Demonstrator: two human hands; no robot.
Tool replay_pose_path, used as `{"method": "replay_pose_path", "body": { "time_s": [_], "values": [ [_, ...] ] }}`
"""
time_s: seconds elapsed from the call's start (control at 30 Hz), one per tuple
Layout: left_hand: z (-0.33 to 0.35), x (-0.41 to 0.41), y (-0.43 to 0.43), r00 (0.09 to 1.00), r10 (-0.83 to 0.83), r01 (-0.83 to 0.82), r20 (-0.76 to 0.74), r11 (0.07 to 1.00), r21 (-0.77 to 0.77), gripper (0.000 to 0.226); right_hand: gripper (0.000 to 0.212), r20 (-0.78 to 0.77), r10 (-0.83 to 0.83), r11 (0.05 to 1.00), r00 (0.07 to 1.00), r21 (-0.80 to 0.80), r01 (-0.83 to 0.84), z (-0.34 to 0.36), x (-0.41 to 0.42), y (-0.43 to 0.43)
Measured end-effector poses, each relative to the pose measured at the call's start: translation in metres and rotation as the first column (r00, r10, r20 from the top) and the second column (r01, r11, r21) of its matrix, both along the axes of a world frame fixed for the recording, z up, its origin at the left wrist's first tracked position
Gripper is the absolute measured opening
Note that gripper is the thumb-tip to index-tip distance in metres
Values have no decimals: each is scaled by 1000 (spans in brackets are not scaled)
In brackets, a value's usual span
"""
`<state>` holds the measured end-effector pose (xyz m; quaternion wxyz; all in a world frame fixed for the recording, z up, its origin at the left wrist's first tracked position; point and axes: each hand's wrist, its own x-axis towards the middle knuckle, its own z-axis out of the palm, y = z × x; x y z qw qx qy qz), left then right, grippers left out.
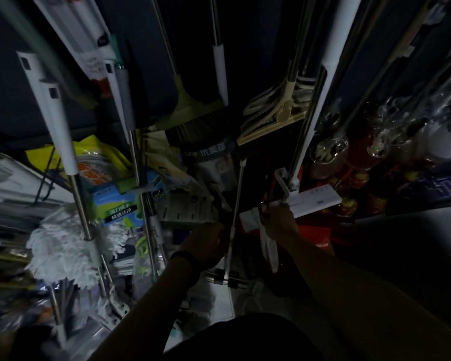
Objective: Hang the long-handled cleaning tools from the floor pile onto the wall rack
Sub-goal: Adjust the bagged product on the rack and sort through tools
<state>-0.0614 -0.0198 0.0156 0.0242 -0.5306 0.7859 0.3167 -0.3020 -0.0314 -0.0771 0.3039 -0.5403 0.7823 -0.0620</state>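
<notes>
In dim light my left hand [206,243] grips a thin metal pole with a white sleeve [236,204] that runs up toward a dark broom head. My right hand [279,220] reaches to a white flat tool head [255,220] on the floor pile and holds it by its edge, fingers curled. A white string mop [63,243] hangs at the left on a metal handle. A green broom [190,105] and a beige flat mop [279,108] hang above on the wall. The rack itself is out of sight above.
Packaged cleaning goods [110,183] crowd the left and middle behind the poles. A white mop with a flat base [315,199] stands at the right, beside red items [349,165]. Bare light floor [219,308] shows below my hands.
</notes>
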Motion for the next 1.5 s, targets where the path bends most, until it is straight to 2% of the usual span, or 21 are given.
{"method": "replay_pose_path", "body": {
  "time_s": [0.13, 0.23, 0.33, 0.43, 0.47, 0.57, 0.77, 0.93, 1.07, 1.23, 1.5],
  "values": [
    [8, 5, -5, 997, 2, 1, -75, 999, 41, 21, 23, 224, -133, 981, 966, -112, 161, 17, -17, 9],
    [16, 13, -16, 989, -12, 20, -145, 999, 48, 22, 14, 383, -173, 966, 907, -112, 232, 71, -16, 17],
    [31, 17, -29, 978, -28, 40, -206, 998, 58, 24, 20, 481, -177, 936, 858, -186, 298, 117, -15, 16],
    [57, 18, -42, 961, -52, 66, -270, 997, 40, 22, 22, 397, -108, 903, 911, -345, 257, 162, -8, 20],
    [67, 18, -47, 956, -66, 72, -285, 997, 12, 20, 19, 402, -95, 888, 911, -379, 260, 178, -4, 23],
    [99, 22, -59, 935, -132, 103, -328, 989, -105, 21, 30, 374, -7, 838, 927, -503, 210, 228, 9, 32],
    [181, 23, -74, 807, -90, 20, -584, 992, -125, 55, 22, 316, 108, 742, 943, -657, 135, 326, 28, 44],
    [254, 35, -74, 690, -202, 107, -695, 978, -178, 52, 20, 300, 159, 685, 941, -720, 113, 390, 53, 49],
    [306, 50, -63, 640, -217, 17, -737, 963, -269, 27, 21, 256, 165, 645, 952, -759, 93, 431, 76, 49],
    [354, 81, -61, 603, -194, -36, -774, 963, -269, 25, 22, 248, 201, 614, 948, -786, 75, 468, 110, 46],
    [439, 120, -76, 529, -204, -104, -824, 948, -301, 20, 13, 284, 280, 514, 917, -851, 106, 546, 154, 20]
  ]
}}
